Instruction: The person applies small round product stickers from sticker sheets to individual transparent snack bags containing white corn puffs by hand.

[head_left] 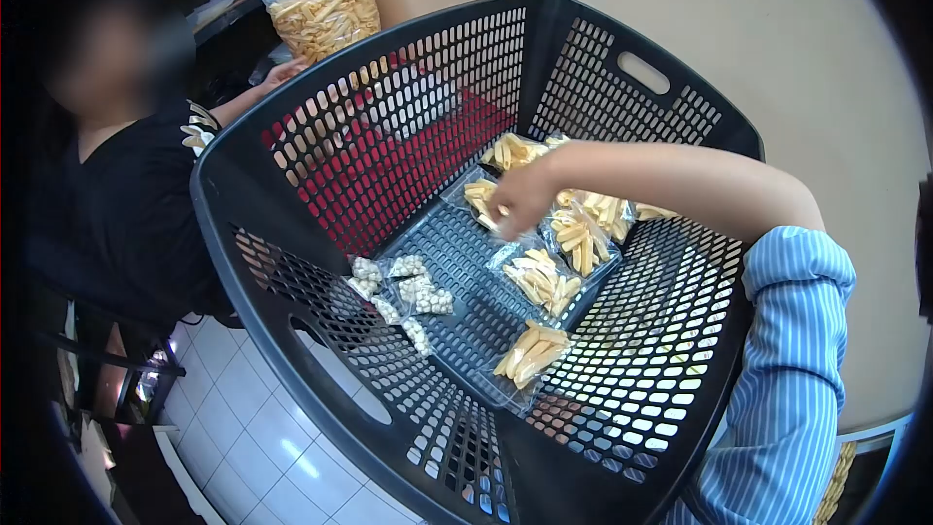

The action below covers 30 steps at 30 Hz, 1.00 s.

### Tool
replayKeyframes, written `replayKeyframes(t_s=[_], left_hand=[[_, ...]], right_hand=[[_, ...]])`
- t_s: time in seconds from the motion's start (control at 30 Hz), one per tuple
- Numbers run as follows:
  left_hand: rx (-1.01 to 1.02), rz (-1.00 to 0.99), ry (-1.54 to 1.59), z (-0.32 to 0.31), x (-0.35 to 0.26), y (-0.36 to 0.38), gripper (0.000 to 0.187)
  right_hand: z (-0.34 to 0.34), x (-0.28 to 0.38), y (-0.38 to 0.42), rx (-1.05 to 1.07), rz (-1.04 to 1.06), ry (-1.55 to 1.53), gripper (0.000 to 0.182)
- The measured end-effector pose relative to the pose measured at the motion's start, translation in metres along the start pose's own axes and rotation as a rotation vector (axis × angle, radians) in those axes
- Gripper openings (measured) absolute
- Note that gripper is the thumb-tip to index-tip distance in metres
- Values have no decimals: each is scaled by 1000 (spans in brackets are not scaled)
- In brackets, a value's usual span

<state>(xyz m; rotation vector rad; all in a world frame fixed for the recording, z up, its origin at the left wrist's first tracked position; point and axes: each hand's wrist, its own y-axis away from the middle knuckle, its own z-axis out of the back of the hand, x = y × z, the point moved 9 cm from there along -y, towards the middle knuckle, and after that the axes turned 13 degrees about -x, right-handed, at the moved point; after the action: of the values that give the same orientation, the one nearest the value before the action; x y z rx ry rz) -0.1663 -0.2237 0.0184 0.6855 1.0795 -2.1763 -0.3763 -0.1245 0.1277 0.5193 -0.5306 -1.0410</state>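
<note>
Lying nearest in the black basket (537, 68): near stick bag (532, 355), clear film around pale yellow sticks, toward the near right side. Likely light, film slack and slippery. Sticks look dry and probably brittle, so a squeeze across the middle could snap some. Better hold: loose film at an edge, or a flat scoop from below.

Left of that, small bags of white round pieces (416, 292) sit grouped by the left side. Probably denser for their size and lumpy; should take a fuller grip.

A bit farther, second stick bag (541, 282); expect the same handling as the near one.

Beyond it, right hand (526, 200) is down inside the basket at the far left stick bag (478, 196). Motion blur on the fingers; can't tell whether they pinch film or sit spread. Left hand out of view.

Right of the hand, clustered stick bags (583, 233) crowd together; a free corner is the sensible hold, since films may drag on each other.

Outside, far left: co-worker's hand (284, 73) beside a big stick bag (326, 19). Bulkier, likely heavier; wants support underneath.
</note>
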Motion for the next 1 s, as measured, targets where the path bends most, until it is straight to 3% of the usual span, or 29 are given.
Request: replayKeyframes(t_s=[0.1, 0.2, 0.27, 0.33, 0.37, 0.43, 0.47, 0.53, 0.63, 0.7, 0.83, 1.0], left_hand=[[4, -1, -15, 3, -4, 1, 21], [-10, -1, -28, 5, -9, -3, 21], [-18, -13, -49, 12, -6, -8, 21], [-24, -19, -68, 20, -1, -12, 21], [-28, -22, -76, 23, 2, -15, 21], [-33, -28, -87, 29, 7, -20, 21], [-36, -29, -87, 29, 9, -23, 21], [-38, -21, -82, 27, 11, -25, 21], [-25, 2, -80, 25, 12, -21, 20], [-6, 15, -80, 24, 11, -17, 20], [25, 19, -80, 23, 10, -17, 20], [55, 35, -85, 22, 11, -14, 20]], right_hand=[[51, 65, 15, -326, 225, 133, 43], [49, 100, 11, -421, 284, 155, 39], [32, 122, -3, -602, 556, 241, 36], [-3, 132, -21, -586, 717, 362, 45], [-24, 130, -42, -516, 712, 380, 60], [-46, 128, -57, -566, 764, 166, 89], [-53, 133, -58, -565, 764, 170, 89], [-59, 137, -64, -606, 686, 221, 117], [-55, 145, -73, -710, 718, 126, 127], [-52, 140, -77, -754, 776, 35, 126], [-53, 137, -87, -751, 696, 99, 115], [-52, 135, -82, -952, 667, -30, 79]])
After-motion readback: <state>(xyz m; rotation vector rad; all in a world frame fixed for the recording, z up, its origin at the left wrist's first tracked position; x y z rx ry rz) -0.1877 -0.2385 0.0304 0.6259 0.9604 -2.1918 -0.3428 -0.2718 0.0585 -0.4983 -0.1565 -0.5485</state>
